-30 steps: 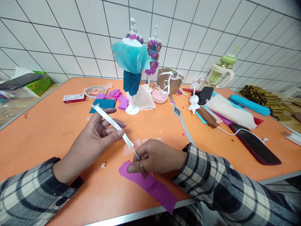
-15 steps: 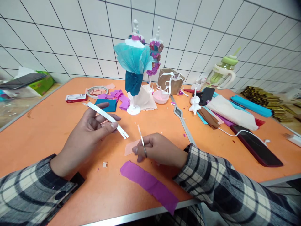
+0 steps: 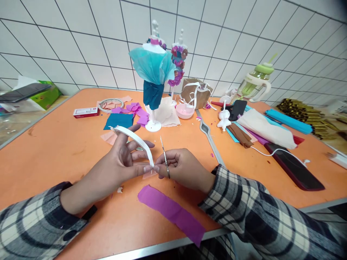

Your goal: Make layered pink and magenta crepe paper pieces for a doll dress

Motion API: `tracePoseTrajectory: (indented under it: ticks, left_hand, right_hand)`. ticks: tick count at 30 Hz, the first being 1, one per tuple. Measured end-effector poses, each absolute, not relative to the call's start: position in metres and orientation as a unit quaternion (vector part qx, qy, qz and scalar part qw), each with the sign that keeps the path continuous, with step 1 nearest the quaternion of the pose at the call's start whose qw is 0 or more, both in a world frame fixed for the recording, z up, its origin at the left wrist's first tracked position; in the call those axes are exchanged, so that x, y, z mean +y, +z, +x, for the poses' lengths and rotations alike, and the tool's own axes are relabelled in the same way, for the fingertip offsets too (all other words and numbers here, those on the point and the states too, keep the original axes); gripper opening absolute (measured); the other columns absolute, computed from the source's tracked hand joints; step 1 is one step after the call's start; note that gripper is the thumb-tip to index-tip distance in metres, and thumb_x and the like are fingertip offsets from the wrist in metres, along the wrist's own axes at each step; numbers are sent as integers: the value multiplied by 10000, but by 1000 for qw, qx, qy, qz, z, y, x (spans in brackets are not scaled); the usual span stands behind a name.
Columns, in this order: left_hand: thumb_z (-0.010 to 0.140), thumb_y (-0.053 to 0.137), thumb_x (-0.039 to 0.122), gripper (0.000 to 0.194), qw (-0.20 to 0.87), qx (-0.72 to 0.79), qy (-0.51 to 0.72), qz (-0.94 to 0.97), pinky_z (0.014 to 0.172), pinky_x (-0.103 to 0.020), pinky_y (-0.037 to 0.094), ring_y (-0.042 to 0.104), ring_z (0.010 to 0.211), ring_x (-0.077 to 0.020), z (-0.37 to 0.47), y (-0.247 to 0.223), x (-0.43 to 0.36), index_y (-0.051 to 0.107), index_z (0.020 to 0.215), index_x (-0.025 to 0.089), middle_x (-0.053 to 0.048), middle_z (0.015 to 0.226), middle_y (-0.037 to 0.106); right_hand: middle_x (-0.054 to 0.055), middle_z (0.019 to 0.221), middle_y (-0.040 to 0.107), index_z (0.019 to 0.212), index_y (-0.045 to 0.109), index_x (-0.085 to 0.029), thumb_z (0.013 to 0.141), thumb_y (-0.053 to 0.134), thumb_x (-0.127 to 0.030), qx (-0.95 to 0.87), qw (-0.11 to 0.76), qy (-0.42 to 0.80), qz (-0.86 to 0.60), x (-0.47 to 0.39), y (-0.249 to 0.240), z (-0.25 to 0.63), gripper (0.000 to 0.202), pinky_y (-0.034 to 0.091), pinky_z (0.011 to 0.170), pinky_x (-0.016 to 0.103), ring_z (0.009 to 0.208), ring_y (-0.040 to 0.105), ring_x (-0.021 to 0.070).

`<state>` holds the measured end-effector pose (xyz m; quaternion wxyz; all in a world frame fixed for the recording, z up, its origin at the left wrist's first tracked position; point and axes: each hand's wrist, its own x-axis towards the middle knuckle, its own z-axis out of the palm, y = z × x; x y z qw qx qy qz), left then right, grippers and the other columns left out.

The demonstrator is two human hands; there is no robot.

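One white strip (image 3: 135, 137) bowed above an orange table (image 3: 67, 155)

From where I stand, the strip curves over the left hand (image 3: 121, 157), its lower end gripped at the thumb tip. The right hand (image 3: 181, 168) has small scissors (image 3: 164, 157) tucked in its fingers, blade end up, and its thumb and fingertip meet that same lower end; whether they pinch it too, I can't tell.

The tabletop is smooth, edged in metal, and littered with scraps. A purple strip (image 3: 170, 213) lies below the hands, running out over the near edge. Farther back stands a dress form (image 3: 153, 95) in teal paper, with a flowered form (image 3: 178, 65) behind it to the right, then a pink bowl (image 3: 185, 111) beside a brown bag (image 3: 193, 95). A roll of tape (image 3: 99, 105) sits near a small red-and-white box (image 3: 86, 112) over on the left. To the right, a dark phone (image 3: 295, 169) lies flat, a white cord across it. White tiled wall (image 3: 89, 39) fills the background, with dark lines between the tiles.
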<state>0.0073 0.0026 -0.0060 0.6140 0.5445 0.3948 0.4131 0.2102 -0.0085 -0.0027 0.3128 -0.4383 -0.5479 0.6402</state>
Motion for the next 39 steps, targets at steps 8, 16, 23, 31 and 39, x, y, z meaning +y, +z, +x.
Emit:
tracePoseTrajectory:
  ticks: [8,16,23,31,39]
  left_hand:
    - [750,847,231,948,621,417,418,515,713,-289,620,701,940,-199,11,4,-4,294,1502,398,-54,1216,629]
    - [683,867,157,974,650,439,394,479,751,-317,642,751,968,-250,17,15,-8,344,1468,401,-55,1245,667]
    - [716,861,191,855,639,435,411,483,802,-343,640,726,1057,-265,12,7,-4,399,1409,387,-32,1165,688]
    - [733,842,191,655,630,423,459,463,861,-286,595,700,1027,-198,7,13,-2,507,1271,358,-5,1146,707]
    - [760,849,258,565,598,452,473,463,819,-265,600,673,972,-176,10,11,-2,553,1238,309,1,1075,716]
  right_hand:
    - [-32,654,602,803,679,-145,758,734,-259,-581,315,611,-435,-9,-9,211,135,421,599,236,589,513,89]
    - [-53,596,556,794,710,-163,804,713,-267,-667,310,451,-506,-5,-12,212,105,327,521,218,540,445,74]
    - [-5,751,664,1230,682,-161,805,769,-329,-598,287,560,-498,-4,-9,212,465,410,516,212,558,510,84]
    - [-9,715,683,1016,628,-162,822,754,-408,-549,347,632,-423,-7,0,218,338,373,451,184,508,492,74]
    - [-25,617,653,733,646,-139,802,789,-457,-577,174,749,-275,-13,0,223,355,401,596,209,547,550,72]
